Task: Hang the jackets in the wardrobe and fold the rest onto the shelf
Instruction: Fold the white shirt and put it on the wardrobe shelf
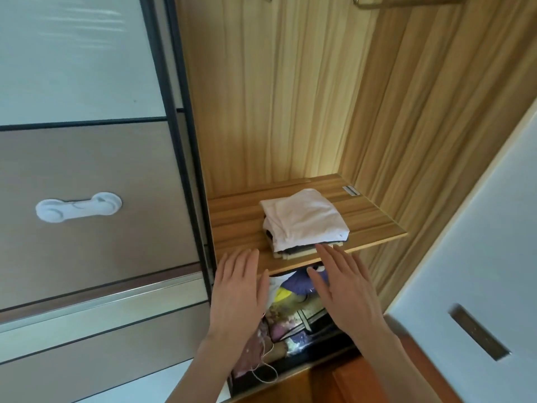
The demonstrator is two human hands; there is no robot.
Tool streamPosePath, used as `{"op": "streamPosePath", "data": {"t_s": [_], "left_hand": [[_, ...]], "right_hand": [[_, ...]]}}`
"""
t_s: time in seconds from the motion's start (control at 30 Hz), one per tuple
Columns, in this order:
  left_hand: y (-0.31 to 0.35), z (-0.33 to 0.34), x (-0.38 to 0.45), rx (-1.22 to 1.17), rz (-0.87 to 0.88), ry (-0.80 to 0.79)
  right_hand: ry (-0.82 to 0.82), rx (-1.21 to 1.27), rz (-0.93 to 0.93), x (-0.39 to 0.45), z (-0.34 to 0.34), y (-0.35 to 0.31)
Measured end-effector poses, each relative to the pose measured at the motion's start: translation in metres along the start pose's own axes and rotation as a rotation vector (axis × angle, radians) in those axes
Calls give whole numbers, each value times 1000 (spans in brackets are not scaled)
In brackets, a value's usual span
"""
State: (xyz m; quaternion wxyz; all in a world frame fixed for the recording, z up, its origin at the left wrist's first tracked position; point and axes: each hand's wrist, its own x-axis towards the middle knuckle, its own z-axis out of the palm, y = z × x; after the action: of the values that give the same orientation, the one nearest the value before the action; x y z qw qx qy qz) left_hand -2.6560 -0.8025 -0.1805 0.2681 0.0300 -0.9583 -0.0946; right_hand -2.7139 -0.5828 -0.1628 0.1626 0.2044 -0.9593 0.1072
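A folded stack of clothes (303,225), topped by a white garment, is seen on the wooden shelf (232,225) inside the wardrobe. The left hand (239,289) and right hand (345,286) are held flat at the near edge, fingers straight, nothing gripped; the right fingertips (321,248) lie just beside the stack.

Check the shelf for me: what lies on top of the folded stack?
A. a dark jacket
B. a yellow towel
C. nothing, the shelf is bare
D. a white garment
D: a folded white garment tops the stack on the wooden shelf, with darker folded pieces beneath it.
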Motion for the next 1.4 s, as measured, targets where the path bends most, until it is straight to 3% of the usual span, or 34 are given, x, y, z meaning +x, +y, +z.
{"op": "streamPosePath", "data": {"t_s": [0.27,0.4,0.7,1.13,1.4], "left_hand": [[-10,-42,-45,43,-97,102],[-18,-74,-77,172,-181,101],[-69,-139,-147,280,-383,166],[-224,-223,-111,328,-199,452],[-290,-244,-53,471,-116,457]], "right_hand": [[58,65,-130,-28,-16,-32],[72,129,-241,-39,-13,-57],[102,233,-419,-57,-20,-158],[458,191,-414,7,-53,-328],[414,23,-377,60,-63,-393]]}}
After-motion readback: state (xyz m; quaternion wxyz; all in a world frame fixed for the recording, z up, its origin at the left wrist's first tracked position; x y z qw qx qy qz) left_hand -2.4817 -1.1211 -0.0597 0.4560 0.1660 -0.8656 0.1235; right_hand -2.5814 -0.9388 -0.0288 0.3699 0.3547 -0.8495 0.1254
